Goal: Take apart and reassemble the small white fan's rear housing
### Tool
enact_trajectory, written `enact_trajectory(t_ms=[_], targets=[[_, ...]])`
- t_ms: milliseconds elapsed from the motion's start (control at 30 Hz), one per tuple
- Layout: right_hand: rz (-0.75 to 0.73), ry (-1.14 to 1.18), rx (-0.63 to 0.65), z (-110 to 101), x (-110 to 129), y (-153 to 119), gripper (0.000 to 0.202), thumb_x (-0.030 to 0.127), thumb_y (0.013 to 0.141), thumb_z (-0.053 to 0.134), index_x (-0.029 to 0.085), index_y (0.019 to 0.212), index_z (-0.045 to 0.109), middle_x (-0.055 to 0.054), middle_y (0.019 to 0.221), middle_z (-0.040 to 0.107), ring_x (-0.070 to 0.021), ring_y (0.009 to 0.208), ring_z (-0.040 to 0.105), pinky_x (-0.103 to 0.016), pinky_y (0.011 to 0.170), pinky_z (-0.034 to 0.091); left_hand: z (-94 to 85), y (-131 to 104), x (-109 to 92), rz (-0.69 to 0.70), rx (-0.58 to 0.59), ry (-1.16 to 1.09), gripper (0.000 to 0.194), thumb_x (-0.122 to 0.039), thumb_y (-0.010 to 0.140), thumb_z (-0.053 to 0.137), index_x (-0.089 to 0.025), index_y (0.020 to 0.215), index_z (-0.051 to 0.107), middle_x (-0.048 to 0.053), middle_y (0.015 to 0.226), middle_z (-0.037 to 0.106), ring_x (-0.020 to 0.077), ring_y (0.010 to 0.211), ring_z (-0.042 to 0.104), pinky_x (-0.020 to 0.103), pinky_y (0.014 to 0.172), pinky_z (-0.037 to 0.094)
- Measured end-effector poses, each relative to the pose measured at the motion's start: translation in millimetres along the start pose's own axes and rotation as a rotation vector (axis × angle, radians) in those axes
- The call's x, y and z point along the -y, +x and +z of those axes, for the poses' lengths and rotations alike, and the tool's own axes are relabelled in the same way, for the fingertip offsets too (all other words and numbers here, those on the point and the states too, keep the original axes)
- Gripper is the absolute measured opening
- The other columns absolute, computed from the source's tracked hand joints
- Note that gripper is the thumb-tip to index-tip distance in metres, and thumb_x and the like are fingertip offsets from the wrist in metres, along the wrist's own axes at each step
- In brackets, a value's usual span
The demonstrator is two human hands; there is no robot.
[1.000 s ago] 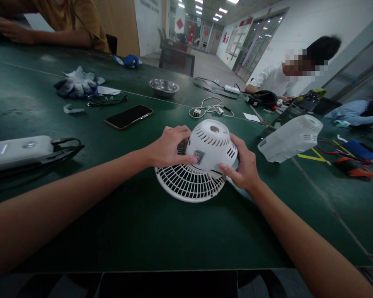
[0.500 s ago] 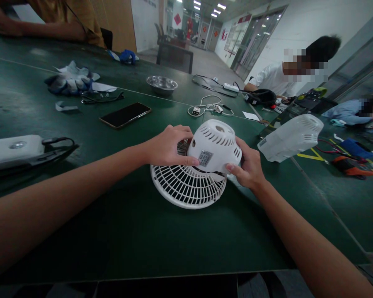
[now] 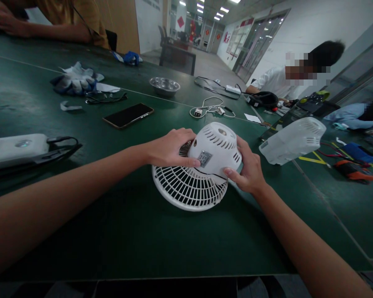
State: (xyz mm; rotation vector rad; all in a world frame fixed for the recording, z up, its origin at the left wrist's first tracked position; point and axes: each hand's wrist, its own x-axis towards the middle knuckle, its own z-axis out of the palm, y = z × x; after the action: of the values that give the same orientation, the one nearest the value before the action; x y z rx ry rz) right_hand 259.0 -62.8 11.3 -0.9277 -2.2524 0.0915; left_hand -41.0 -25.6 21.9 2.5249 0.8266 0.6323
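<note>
A white fan motor cover with vent slots and a silver label sits over the back of a round white fan grille, which lies on the green table. My left hand grips the cover's left side, its thumb beside the label. On the other side, my right hand is closed round the cover's lower right, thumb on top near the rim. The far fingers of both hands are partly hidden behind the cover. Little of the motor under the cover shows.
A phone, a metal bowl and a coiled white cable lie beyond my hands. To the right stands a white plastic housing, with an orange tool past it. Gloves lie far left. Other people sit around the table.
The cover has come down closer onto the grille and tilted slightly; the gap at its lower rim is narrower. Both hands keep their hold. The whole view has shifted a little.
</note>
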Motion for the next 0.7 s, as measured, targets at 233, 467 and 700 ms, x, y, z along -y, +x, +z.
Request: enact_trajectory(t_ms=[233, 467, 700], targets=[[0.059, 0.054, 0.040, -1.5, 1.1, -0.4, 0.092, 0.067, 0.087, 0.062, 0.028, 0.163, 0.028, -0.009, 0.117, 0.075, -0.0304, 0.086, 0.074, -0.053, 0.080, 0.064, -0.1, 0.9, -1.8, -0.011, 0.011, 0.034, 0.068, -0.076, 0.084, 0.064, -0.019, 0.122, 0.068, 0.014, 0.122, 0.067, 0.0316, 0.107, 0.062, 0.044, 0.089, 0.047], [-0.005, 0.089, 0.056, 0.9, 3.3, 4.2, 0.099, 0.061, 0.083, 0.074, 0.033, 0.164, 0.025, -0.010, 0.161, 0.050, -0.0386, 0.127, 0.065, -0.061, 0.103, 0.057, -0.6, 1.2, 0.2, -0.011, 0.011, 0.042, 0.068, -0.074, 0.083, 0.066, -0.018, 0.122, 0.070, 0.015, 0.120, 0.067, 0.0320, 0.106, 0.063, 0.045, 0.089, 0.049], [0.043, 0.131, 0.046, 1.8, 2.4, 3.6, 0.099, 0.059, 0.080, 0.077, 0.035, 0.163, 0.029, -0.008, 0.156, 0.056, -0.0378, 0.121, 0.069, -0.063, 0.103, 0.057, -1.3, 0.7, -1.1, -0.001, 0.010, 0.043, 0.066, -0.073, 0.084, 0.066, -0.020, 0.122, 0.070, 0.014, 0.123, 0.068, 0.0317, 0.108, 0.063, 0.045, 0.092, 0.048]])
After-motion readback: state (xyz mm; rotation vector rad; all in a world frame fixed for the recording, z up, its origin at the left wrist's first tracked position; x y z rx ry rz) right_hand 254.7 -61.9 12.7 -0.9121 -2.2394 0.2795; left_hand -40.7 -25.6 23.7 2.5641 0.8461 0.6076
